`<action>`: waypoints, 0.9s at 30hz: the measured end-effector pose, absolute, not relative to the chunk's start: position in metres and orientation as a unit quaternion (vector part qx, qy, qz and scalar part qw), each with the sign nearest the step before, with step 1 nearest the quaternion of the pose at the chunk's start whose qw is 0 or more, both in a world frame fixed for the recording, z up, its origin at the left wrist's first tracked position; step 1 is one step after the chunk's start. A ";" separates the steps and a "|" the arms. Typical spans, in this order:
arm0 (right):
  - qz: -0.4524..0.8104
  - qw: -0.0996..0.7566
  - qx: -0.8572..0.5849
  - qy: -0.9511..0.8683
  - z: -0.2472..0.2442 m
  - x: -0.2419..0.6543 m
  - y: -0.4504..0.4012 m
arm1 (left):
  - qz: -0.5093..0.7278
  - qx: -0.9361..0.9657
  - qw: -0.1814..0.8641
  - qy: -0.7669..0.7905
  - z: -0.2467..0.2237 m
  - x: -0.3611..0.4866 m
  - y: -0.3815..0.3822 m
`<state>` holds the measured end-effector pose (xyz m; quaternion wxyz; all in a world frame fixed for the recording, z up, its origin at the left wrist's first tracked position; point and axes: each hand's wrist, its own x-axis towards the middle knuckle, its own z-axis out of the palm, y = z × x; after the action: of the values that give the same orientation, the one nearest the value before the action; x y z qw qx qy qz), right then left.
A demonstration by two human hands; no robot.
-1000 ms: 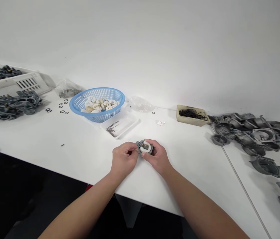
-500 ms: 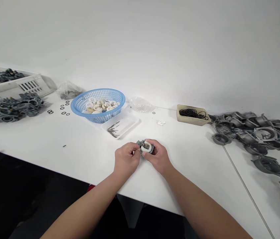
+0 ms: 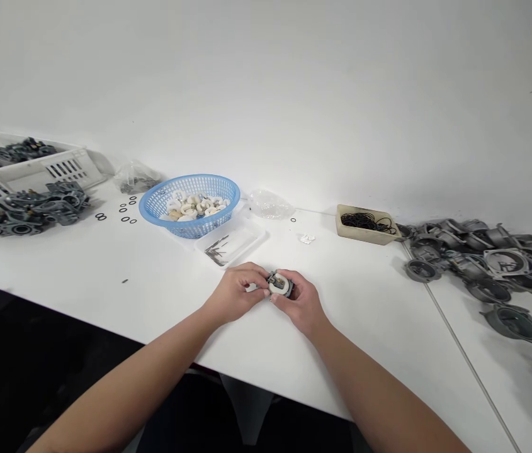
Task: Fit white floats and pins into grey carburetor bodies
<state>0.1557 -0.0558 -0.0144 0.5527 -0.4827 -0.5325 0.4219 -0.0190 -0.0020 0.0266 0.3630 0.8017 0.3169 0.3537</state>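
Note:
Both hands meet at the table's middle, holding a small grey cast-metal part [image 3: 279, 284] with a white ring on its top face. My left hand [image 3: 235, 293] pinches the part's left side with its fingertips. My right hand [image 3: 302, 307] grips it from the lower right, its fingers wrapping the near edge. The hands hide much of the part, and its underside does not show.
On the white table stand a blue plastic basket [image 3: 190, 206] of white rings, a white tray [image 3: 230, 242] of thin dark pins, and a beige tray [image 3: 364, 224] of black O-rings. Grey castings [image 3: 485, 258] lie heaped at right; a white slotted crate [image 3: 24, 170] stands at left.
My left hand has moved up and closer to the part, and the part has shifted slightly right. The table items sit a little lower in the picture as the view shifts.

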 end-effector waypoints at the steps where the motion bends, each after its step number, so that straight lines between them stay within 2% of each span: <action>1: 0.423 0.550 -0.484 -0.533 -0.014 0.156 -0.056 | 0.347 0.812 0.363 0.298 0.028 -0.021 0.002; 10: 0.453 0.548 -0.467 -0.526 -0.016 0.157 -0.054 | 0.275 0.841 0.405 0.233 0.032 -0.025 0.022; 15: 0.434 0.540 -0.471 -0.546 -0.013 0.163 -0.055 | 0.279 0.799 0.457 0.274 0.025 -0.019 0.020; 19: 0.401 0.531 -0.475 -0.576 -0.010 0.169 -0.054 | 0.276 0.785 0.448 0.327 0.020 -0.015 0.017; 27: 0.449 0.510 -0.456 -0.575 -0.006 0.173 -0.052 | 0.300 0.760 0.464 0.342 0.020 -0.011 0.013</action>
<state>0.1732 -0.0521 -0.0064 0.5100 -0.4561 -0.5749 0.4488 -0.0114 0.0132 0.0205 0.4636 0.7605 0.3415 0.3002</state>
